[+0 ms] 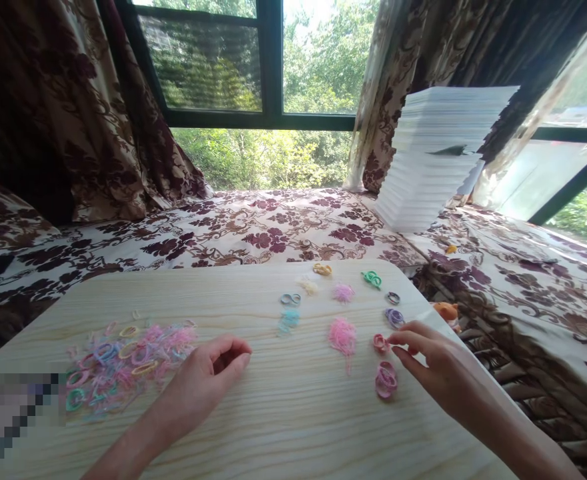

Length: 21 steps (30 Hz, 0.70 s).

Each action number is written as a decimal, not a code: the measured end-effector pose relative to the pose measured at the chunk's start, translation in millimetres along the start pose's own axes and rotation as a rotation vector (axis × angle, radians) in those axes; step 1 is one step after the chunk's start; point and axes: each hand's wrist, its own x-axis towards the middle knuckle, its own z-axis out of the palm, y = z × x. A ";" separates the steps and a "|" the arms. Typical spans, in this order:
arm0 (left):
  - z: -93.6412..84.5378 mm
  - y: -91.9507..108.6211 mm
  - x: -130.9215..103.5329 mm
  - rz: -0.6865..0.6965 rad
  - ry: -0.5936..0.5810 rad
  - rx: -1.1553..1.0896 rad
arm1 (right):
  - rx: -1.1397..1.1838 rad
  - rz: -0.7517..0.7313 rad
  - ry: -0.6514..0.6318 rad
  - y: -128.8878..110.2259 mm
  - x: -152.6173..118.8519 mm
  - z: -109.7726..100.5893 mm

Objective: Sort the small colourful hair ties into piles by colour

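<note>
Looks partly separated by colour: mixed hair ties (pixel 132 357) remain heaped at 9 o'clock; single-colour clusters (pixel 342 335) lie 1 to 3 o'clock. Left hand (pixel 208 365), mid-table: half-curled, fingertips slightly apart, nothing visible held. Right hand (pixel 431 357), 3 o'clock: fingertips narrowed at red hair ties (pixel 380 343); cannot tell if gripping. Pale wood-grain table (pixel 283 413); window (pixel 272 100) 12 o'clock, paper stack (pixel 423 180) 1–2.

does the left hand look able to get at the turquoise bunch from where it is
Probably yes: the left hand is close to the turquoise bunch, nothing visible lies between them, and the right hand is away by the small red loops.
</note>
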 end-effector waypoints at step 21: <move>1.8 1.2 2.1 0.034 0.023 -0.032 | 0.066 0.012 -0.006 -5.2 -19.5 -8.0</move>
